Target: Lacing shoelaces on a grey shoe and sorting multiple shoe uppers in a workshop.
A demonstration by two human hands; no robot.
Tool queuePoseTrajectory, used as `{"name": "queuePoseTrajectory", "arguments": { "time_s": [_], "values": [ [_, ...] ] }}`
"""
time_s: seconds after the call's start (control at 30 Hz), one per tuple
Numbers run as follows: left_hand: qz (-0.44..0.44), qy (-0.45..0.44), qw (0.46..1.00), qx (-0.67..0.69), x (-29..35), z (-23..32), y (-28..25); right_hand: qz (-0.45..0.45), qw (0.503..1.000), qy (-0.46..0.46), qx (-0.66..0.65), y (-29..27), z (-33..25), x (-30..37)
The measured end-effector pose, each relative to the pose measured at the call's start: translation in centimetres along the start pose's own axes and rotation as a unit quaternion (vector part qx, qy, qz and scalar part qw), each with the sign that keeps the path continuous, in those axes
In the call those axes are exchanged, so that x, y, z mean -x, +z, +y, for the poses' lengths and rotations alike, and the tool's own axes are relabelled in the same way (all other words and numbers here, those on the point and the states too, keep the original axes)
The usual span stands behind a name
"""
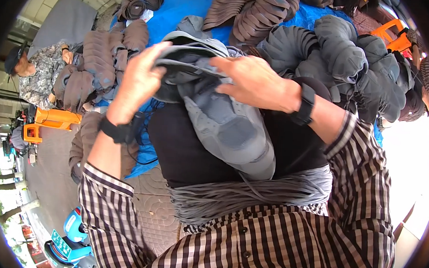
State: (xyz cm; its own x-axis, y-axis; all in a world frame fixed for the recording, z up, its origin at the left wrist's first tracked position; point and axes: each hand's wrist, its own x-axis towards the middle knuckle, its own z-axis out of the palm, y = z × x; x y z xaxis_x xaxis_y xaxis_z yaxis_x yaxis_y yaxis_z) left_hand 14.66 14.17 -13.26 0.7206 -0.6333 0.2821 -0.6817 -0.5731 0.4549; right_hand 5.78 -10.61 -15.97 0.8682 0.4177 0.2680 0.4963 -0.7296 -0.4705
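Note:
A grey shoe upper lies across my dark-clothed lap, its toe toward me. Behind its toe, several curved grey collar edges overlap. My left hand grips those edges from the left, thumb and fingers curled over the rim. From the right, my right hand closes its thumb and fingers around the collar of the same upper. A thick bundle of grey shoelaces is spread over my lap near my waist, and one strand runs up to the toe. The inside of the upper is partly hidden by my fingers.
Nested stacks of grey uppers lie ahead right, and brown stacks lie left, on a blue tarp. Another person sits at the left near an orange stool. Another orange stool stands far right.

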Motion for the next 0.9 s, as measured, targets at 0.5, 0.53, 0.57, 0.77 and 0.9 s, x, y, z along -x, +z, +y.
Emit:
{"name": "queuePoseTrajectory", "arguments": {
  "time_s": [0.5, 0.53, 0.57, 0.77, 0.9],
  "values": [
    [0.013, -0.098, 0.992, 0.078, 0.4, -1.0, -0.5, -0.111, 0.978, -0.157, 0.078, 1.7, -4.2, 9.6],
    [0.01, -0.095, 0.992, 0.079, -0.2, -0.5, -0.4, -0.11, 0.979, -0.152, 0.079, 2.1, -4.3, 9.3],
    [0.016, -0.083, 0.995, 0.044, -0.4, -0.4, -0.4, -0.098, 0.978, -0.144, 0.114, 2.7, -4.5, 8.6],
    [0.073, -0.02, 0.995, -0.065, -3.9, -5.7, -0.6, -0.089, 0.957, -0.161, 0.226, 4.0, -4.4, 8.5],
    [0.097, -0.103, 0.97, -0.198, -0.9, -14.7, -1.0, 0.018, 0.938, -0.261, 0.228, 2.3, -4.6, 10.6]
  ]
}}
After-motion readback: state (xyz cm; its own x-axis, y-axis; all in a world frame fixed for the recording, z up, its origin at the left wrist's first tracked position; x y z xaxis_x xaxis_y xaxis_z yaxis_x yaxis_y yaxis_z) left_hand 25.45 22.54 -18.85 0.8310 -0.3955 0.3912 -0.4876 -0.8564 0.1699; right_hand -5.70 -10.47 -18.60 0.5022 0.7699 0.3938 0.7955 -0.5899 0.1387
